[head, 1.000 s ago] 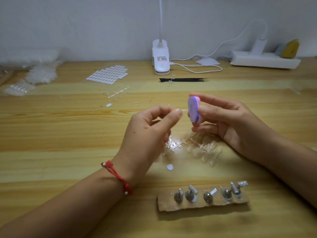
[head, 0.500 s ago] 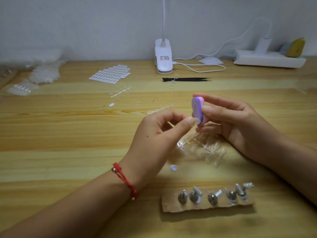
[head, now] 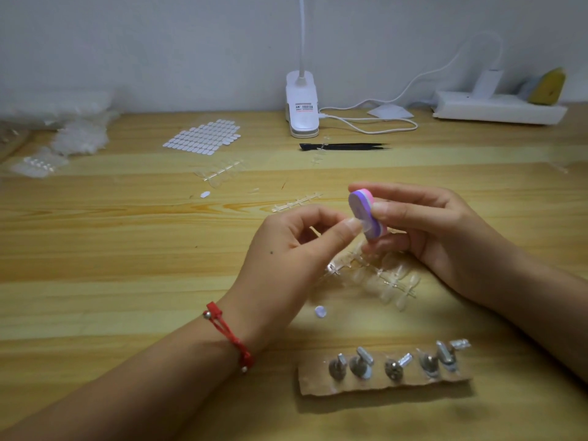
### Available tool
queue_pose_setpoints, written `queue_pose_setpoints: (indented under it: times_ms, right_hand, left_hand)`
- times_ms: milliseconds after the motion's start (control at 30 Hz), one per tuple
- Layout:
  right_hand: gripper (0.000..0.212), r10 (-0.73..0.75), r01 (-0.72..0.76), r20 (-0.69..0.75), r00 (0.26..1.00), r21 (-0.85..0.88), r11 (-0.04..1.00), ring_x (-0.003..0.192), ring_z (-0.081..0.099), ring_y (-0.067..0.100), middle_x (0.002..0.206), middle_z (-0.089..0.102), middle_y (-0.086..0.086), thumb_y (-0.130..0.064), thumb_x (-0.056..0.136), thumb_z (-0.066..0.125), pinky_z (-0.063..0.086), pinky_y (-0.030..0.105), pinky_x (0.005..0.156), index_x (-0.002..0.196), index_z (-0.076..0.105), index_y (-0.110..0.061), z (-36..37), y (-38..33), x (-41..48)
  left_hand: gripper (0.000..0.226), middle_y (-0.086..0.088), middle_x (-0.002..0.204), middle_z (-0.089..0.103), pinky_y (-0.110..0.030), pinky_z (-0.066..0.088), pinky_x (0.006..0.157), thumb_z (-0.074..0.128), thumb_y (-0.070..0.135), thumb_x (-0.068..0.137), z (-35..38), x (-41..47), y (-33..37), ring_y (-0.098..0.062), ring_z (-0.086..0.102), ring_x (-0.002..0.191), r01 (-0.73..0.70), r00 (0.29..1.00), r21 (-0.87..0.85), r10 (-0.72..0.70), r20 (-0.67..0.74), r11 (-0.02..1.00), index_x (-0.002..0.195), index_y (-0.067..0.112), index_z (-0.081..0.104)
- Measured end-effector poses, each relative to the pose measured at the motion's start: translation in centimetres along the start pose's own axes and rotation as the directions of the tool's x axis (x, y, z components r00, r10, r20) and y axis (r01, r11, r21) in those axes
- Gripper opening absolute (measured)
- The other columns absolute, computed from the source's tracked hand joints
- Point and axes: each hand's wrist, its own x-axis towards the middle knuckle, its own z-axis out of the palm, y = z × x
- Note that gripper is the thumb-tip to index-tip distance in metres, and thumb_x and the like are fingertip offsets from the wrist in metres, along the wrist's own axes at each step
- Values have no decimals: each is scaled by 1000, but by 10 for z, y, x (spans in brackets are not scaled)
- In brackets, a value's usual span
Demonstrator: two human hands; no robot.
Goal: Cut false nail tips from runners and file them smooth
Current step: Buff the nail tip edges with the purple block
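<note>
Tip (head: 366,230), clear and hard to make out, sits just right of the frame's centre, pinched between the thumb and forefinger of the left hand (head: 286,249), whose other fingers curl into the palm. The tip's edge touches the purple face of the file (head: 362,214), a small oval block with purple and pink layers held on edge. The right hand (head: 429,230) grips the file with the thumb on its near side and the forefinger over its top; the other fingers curl loosely below. Under both hands a runner (head: 378,276) with clear tips on it lies on the table (head: 127,265). A bare runner (head: 297,202) lies just above the left hand, and another with tips (head: 222,171) lies further up and to the left. One loose tip (head: 320,311) lies below the left hand, near the wrist with its red bracelet (head: 229,335). At lower right a cardboard strip (head: 318,381) bears a row of metal pegs (head: 361,366). Along the top of the table are a sticker sheet (head: 203,138), black tweezers (head: 343,147), a white lamp base (head: 302,106) and, at upper right, a power strip (head: 499,106). Clear bags (head: 79,138) lie at upper left.
</note>
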Motion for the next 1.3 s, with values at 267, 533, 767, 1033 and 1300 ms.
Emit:
queue_pose_setpoints:
  times_ms: [267,533,767,1033,1300]
  right_hand:
    - [28,-2,3,25,1000,-21,1000,70,66,9,85,74,-3,-21,69,69,55,21,57,95,79,-23,0,-1,0]
    - [24,16,-15,62,998,-9,1000,65,65,8,77,72,-1,-16,73,63,51,20,53,91,80,-20,0,-2,0]
    - [24,21,-20,61,998,-18,1000,63,62,9,77,71,1,-16,74,63,52,21,52,90,80,-20,2,-2,0]
    - [26,19,-16,65,998,-40,999,61,62,6,74,70,2,-14,73,59,48,17,49,87,80,-19,2,-1,0]
    - [23,-2,3,-17,1000,61,998,68,65,15,76,69,5,-13,72,70,57,25,61,92,79,-20,2,0,1]
  left_hand:
    - [14,15,44,42,-7,27,38,66,24,83,0,1,0,0,33,38,-4,1000,-3,4,9,1000,75,13,70]
    - [12,13,51,49,-12,34,45,66,22,85,0,1,-3,-2,40,45,-39,997,35,37,65,999,75,17,72]
    - [12,14,48,47,-9,31,43,67,22,84,0,1,-2,1,37,41,-37,997,27,35,72,999,75,15,73]
    - [12,3,52,54,-14,35,49,68,21,83,0,1,-4,-5,44,48,-18,997,23,17,72,1000,76,12,72]
    - [20,3,56,59,-14,35,47,71,32,74,4,-2,-1,-6,45,49,-62,989,47,55,139,997,75,12,75]
